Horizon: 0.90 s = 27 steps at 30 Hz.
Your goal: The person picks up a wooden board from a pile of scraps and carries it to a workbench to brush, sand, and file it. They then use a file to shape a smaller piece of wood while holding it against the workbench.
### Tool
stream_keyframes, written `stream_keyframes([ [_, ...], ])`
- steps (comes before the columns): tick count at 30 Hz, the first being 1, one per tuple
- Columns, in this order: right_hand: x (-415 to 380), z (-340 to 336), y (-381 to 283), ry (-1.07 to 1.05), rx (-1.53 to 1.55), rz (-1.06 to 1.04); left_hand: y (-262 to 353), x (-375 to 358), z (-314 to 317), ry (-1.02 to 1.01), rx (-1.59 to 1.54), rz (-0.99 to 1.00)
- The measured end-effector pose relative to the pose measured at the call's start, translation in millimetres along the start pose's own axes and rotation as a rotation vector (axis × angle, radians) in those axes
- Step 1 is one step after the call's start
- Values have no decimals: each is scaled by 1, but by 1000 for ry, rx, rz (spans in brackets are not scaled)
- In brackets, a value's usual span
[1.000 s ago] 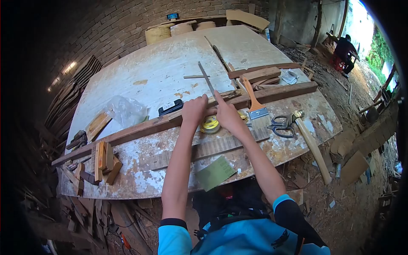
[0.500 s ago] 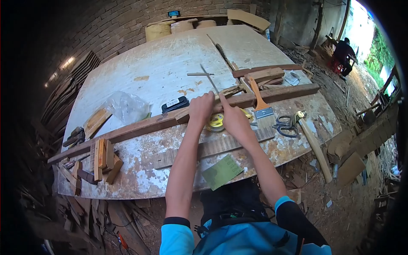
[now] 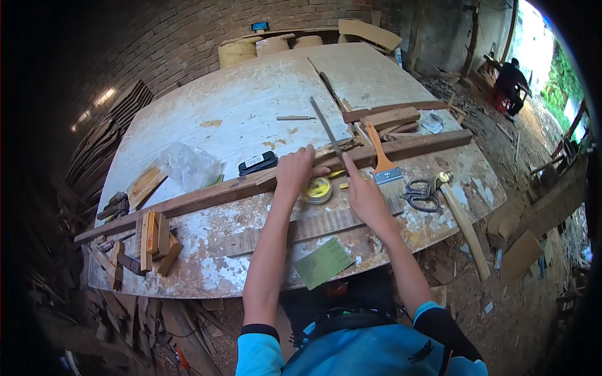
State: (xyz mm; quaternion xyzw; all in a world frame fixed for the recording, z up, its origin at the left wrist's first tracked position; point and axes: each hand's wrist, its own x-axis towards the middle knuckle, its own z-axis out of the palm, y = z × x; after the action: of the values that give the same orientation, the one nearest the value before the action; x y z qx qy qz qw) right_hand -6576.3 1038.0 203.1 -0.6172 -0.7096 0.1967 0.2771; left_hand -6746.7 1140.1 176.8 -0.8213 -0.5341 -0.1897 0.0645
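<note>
Both hands have their fingers curled: the right hand (image 3: 365,193) around the lower end of a long thin tool (image 3: 324,122), the left hand (image 3: 293,169) over a narrow wood piece (image 3: 327,152). How the left fingertips press, I cannot tell. The tool points away from the person and crosses the wood piece, which lies along a long beam (image 3: 200,195). Just below the left hand is a yellow tape measure (image 3: 318,190); rightward on the worn table (image 3: 251,113) lie a brush (image 3: 384,164), scissors (image 3: 421,195) and a hammer (image 3: 465,222).
</note>
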Motion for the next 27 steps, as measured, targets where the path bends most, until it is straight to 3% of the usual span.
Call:
stream_keyframes([
  [3,22,12,3,51,51,-95,3,0,-2,0,6,6],
  [11,52,23,0,-26,138,-67,2,1,-4,-15,-4,-23],
  [20,8,26,-11,37,-171,-60,-2,1,14,71,109,5],
  [23,-44,-3,-18,-175,-236,69,1,0,0,57,92,39],
  [27,-16,1,-20,-70,-148,-26,-2,0,3,70,81,57],
])
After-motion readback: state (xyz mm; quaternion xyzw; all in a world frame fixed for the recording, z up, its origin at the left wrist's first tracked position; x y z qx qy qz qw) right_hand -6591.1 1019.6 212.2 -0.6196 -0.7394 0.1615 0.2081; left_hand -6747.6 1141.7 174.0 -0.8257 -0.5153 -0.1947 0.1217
